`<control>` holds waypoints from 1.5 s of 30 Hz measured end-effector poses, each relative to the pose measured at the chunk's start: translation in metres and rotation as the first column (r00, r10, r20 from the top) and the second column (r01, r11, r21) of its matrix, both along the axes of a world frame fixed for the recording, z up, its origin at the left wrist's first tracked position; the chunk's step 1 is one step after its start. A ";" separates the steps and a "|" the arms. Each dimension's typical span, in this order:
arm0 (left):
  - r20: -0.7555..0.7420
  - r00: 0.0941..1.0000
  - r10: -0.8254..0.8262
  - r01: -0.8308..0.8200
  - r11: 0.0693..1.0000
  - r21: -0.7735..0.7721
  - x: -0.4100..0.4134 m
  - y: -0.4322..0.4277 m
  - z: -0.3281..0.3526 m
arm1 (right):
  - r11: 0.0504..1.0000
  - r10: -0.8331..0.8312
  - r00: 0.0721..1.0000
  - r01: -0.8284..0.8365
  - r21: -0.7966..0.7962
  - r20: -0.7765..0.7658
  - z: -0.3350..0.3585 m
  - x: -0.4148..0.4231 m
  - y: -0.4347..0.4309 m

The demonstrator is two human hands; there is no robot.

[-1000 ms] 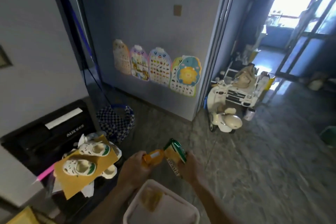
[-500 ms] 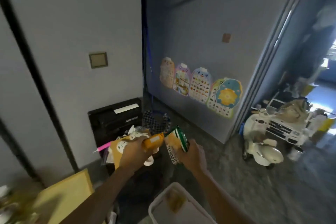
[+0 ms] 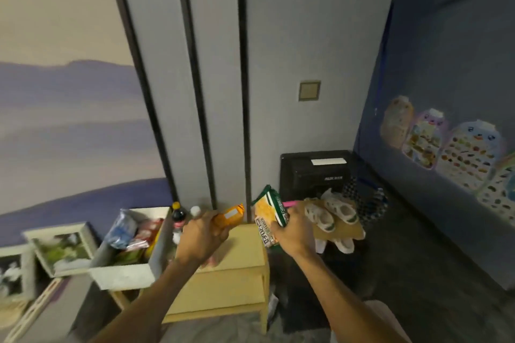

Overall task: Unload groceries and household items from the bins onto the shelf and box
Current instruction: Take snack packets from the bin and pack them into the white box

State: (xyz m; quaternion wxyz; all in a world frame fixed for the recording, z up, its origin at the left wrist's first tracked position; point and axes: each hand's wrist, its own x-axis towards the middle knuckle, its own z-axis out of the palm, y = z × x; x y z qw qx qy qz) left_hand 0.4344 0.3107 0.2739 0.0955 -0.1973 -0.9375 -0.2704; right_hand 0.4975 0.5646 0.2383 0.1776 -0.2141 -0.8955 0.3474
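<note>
My left hand (image 3: 201, 237) grips a small orange packet (image 3: 229, 217) above the top of a light wooden shelf (image 3: 242, 256). My right hand (image 3: 292, 231) holds a green and yellow snack bag (image 3: 267, 214) upright over the shelf's right edge. Left of the shelf stands a white box (image 3: 122, 277) holding several packets. Two bottles (image 3: 179, 217) stand between the box and the wall. The bins are out of view.
A black machine (image 3: 315, 172) stands behind the shelf on the right, with small white shoes (image 3: 331, 214) on a cardboard sheet beside it. A checkered basket (image 3: 370, 200) sits by the blue wall with its charts. Framed pictures (image 3: 61, 248) lean at the left.
My view has swung left, from the floor and toy scooter to the shelf and box. Both hands have kept hold of their packets and now hover over the shelf.
</note>
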 end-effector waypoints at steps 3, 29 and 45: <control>-0.027 0.996 0.080 -0.079 0.997 0.016 -0.015 -0.062 0.000 | 0.997 0.082 0.996 -0.082 -0.001 0.019 0.004 -0.036 -0.059; 0.285 0.906 0.313 -0.343 0.937 0.063 -0.214 -0.325 -0.086 | 0.992 0.126 0.973 -0.126 -0.012 0.191 -0.063 -0.287 -0.337; 0.432 0.822 0.370 -0.397 0.917 -0.029 -0.374 -0.271 -0.218 | 0.955 0.118 0.919 -0.001 -0.297 0.376 -0.180 -0.419 -0.356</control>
